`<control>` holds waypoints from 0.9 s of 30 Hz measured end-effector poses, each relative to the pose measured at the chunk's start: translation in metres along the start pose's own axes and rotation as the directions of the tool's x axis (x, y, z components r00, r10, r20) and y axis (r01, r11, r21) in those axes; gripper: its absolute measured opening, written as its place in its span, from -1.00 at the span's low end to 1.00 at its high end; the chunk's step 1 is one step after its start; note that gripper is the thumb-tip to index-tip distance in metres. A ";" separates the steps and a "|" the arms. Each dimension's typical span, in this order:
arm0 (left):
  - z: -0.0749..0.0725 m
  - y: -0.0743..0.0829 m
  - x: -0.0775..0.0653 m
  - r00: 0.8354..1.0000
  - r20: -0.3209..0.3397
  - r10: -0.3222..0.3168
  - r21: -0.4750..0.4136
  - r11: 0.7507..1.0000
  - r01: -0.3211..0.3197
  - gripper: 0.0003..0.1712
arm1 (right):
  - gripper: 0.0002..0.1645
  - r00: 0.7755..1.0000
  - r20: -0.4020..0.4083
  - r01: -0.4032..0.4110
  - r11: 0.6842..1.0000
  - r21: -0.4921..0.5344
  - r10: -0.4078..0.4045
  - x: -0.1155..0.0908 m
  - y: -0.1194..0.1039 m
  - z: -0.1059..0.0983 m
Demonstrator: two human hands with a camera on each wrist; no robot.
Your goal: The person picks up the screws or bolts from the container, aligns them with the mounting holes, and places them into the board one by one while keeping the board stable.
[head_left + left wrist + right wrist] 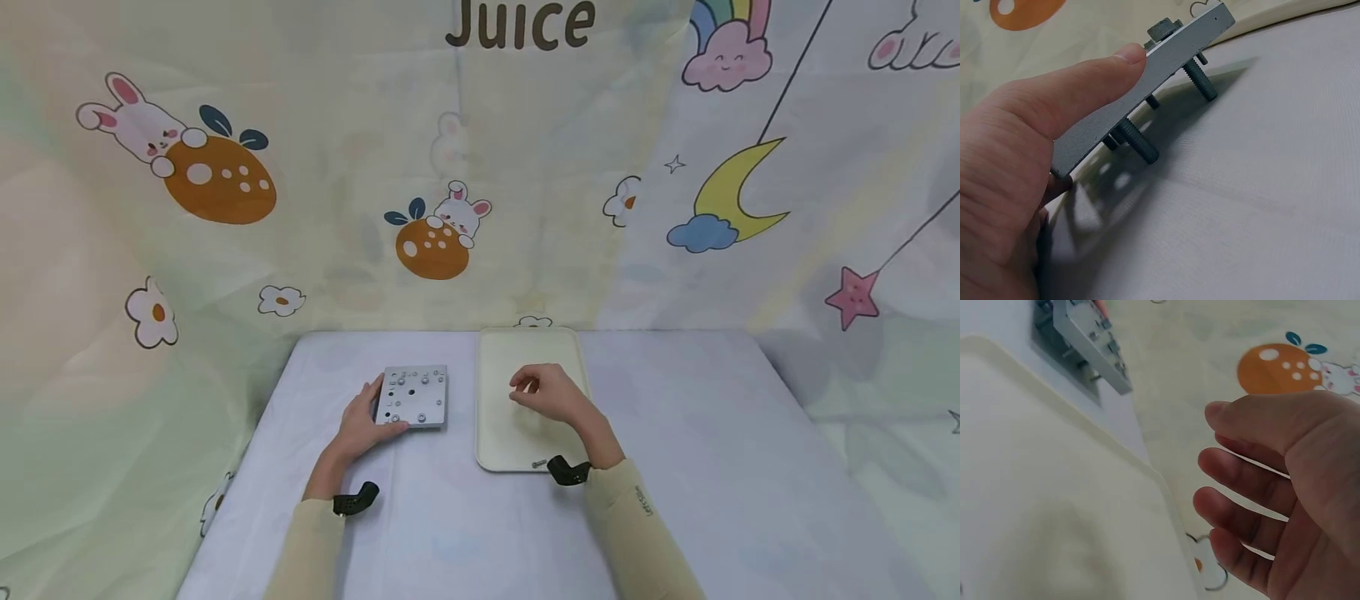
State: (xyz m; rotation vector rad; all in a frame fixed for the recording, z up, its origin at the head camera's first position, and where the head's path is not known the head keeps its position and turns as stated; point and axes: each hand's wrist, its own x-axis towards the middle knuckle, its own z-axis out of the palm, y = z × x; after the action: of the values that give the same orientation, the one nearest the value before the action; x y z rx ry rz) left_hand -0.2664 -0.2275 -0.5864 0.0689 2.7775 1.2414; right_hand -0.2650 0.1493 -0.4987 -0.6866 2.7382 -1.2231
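Observation:
My left hand (363,423) grips a square grey metal plate (412,405) by its left side and near edge, the thumb along the near edge. Holes and several bolt heads show on the plate's top face. In the left wrist view, threaded bolts (1137,142) stick out beneath it, and a shadow falls on the cloth below. Over the cream tray (495,446) hangs my right hand (551,393), its fingers loosely bent with nothing between them. A small screw (539,463) lies at the tray's near edge, close to the right wrist.
A white cloth covers the table (450,533). Behind it hangs a printed curtain (337,208) with cartoon rabbits, a moon and flowers. Each wrist wears a black camera mount (356,500). The tray's raised rim runs to the right of the plate.

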 end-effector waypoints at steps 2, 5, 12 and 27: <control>-0.001 0.000 0.000 1.000 -0.001 -0.003 0.004 1.000 0.003 0.42 | -0.82 1.000 0.010 -0.006 1.000 0.012 0.006 -0.012 0.002 -0.006; -0.001 0.002 0.000 1.000 0.005 -0.005 0.005 1.000 0.005 0.42 | -0.79 0.999 0.029 -0.016 1.000 0.022 0.015 -0.029 0.005 -0.011; 0.000 0.003 -0.002 1.000 0.019 0.000 0.016 1.000 0.000 0.42 | -0.79 0.998 0.063 -0.016 0.998 0.058 0.012 -0.065 0.014 -0.001; 0.003 0.000 0.000 0.999 -0.005 0.048 0.040 0.998 -0.048 0.39 | -0.88 0.997 0.040 -0.074 0.997 0.028 0.072 -0.090 0.037 0.031</control>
State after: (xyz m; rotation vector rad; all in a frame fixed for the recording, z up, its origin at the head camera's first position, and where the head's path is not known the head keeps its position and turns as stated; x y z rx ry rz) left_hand -0.2660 -0.2258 -0.5882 0.1363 2.8219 1.1993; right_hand -0.1903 0.1875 -0.5577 -0.5955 2.6829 -1.2188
